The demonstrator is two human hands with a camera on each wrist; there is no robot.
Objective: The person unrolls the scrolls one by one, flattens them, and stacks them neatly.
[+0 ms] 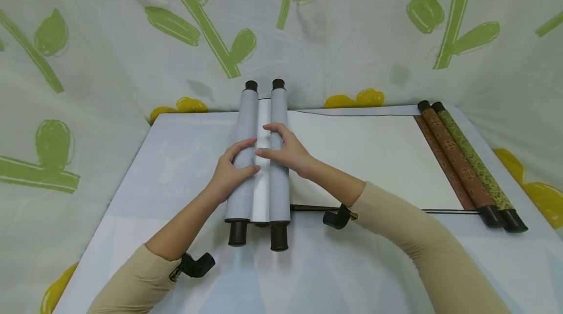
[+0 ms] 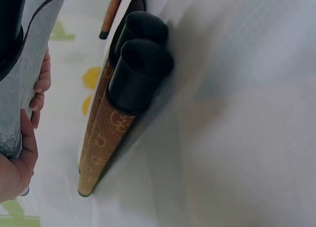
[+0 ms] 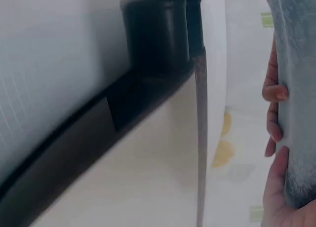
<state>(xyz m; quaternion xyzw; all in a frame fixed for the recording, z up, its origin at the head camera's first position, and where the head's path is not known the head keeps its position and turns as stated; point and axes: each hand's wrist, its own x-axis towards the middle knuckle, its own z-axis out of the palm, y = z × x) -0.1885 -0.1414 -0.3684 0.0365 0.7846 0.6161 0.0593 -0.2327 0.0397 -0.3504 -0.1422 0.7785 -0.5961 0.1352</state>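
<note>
A hanging scroll with two pale grey-blue rolls [image 1: 280, 191] lies upright in the head view, dark knobs at its ends and a narrow white strip [image 1: 261, 196] showing between the rolls. My left hand [image 1: 225, 177] grips the left roll from its outer side, thumb and fingers curved over it. Around the right roll my right hand [image 1: 292, 155] curls from the other side, its thumb and index fingertip over the white strip. Under the grey scroll, the left wrist view has a brown patterned roller [image 2: 104, 133] with black knobs [image 2: 140, 71].
To the right, a second scroll spreads its cream sheet [image 1: 365, 157], ending in a brown brocade roller [image 1: 459, 162]. Beside that lies a green-gold roller [image 1: 477, 167]. All rest on a pale table [image 1: 334, 275], with a leaf-patterned cloth [image 1: 360, 59] behind.
</note>
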